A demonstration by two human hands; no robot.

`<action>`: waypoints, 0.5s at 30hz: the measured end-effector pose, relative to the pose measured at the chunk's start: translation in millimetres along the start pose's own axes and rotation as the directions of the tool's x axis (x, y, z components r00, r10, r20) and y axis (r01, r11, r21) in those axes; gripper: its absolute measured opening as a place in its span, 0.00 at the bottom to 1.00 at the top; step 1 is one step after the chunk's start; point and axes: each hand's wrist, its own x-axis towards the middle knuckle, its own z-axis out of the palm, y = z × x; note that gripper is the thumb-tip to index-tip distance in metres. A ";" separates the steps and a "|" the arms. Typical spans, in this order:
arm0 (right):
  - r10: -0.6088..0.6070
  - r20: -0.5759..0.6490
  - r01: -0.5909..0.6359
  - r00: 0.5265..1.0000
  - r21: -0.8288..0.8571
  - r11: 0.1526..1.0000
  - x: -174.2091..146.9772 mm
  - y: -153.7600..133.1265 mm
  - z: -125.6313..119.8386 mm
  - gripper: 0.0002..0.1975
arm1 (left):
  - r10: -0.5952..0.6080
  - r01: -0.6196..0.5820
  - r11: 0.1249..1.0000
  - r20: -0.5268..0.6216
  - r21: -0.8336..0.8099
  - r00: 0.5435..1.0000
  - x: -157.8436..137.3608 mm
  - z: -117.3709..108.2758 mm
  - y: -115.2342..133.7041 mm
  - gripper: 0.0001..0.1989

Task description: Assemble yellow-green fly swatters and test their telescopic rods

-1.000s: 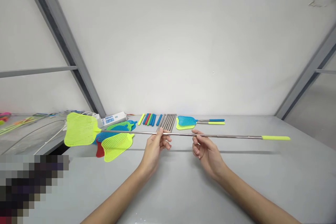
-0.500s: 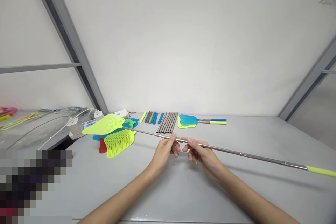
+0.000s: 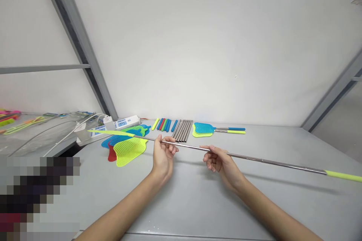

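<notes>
As I look through the head view, my left hand (image 3: 163, 160), loosely curled, pinches the swatter (image 3: 190, 146) above the table (image 3: 195, 203); my right hand (image 3: 225, 165), half-closed, pinches it farther along. Its grip (image 3: 343, 176) juts out right of that hand; tubes (image 3: 184, 131) lie beyond the left.

And straight to the lettering now: nothing can be read! Over at the back left, the white power strip (image 3: 131, 121) shows blue panels (image 3: 122, 124) around its sockets, any print there far too small to make out. Across to the far left, the clear packaging (image 3: 36, 145) is a blur, with no word or number coming through. And high on the right, a small mark (image 3: 356, 1) on the wall (image 3: 198, 45), at the very edge of view: writing or not, impossible to tell!
</notes>
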 end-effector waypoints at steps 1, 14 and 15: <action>0.002 0.006 -0.002 1.000 0.006 1.000 -0.3 -0.1 0.2 0.18 | -0.006 0.006 1.000 -0.004 -0.022 1.000 0.8 0.2 1.6 0.17; 0.002 -0.052 0.003 0.999 0.098 0.995 -3.5 -7.2 -0.3 0.14 | -0.004 -0.005 0.996 -0.108 -0.088 0.994 10.6 -2.3 15.1 0.16; -0.001 -0.040 0.005 0.999 0.098 0.995 -3.6 -7.6 0.2 0.14 | -0.017 0.009 0.997 -0.104 -0.081 0.994 10.6 -2.7 13.6 0.16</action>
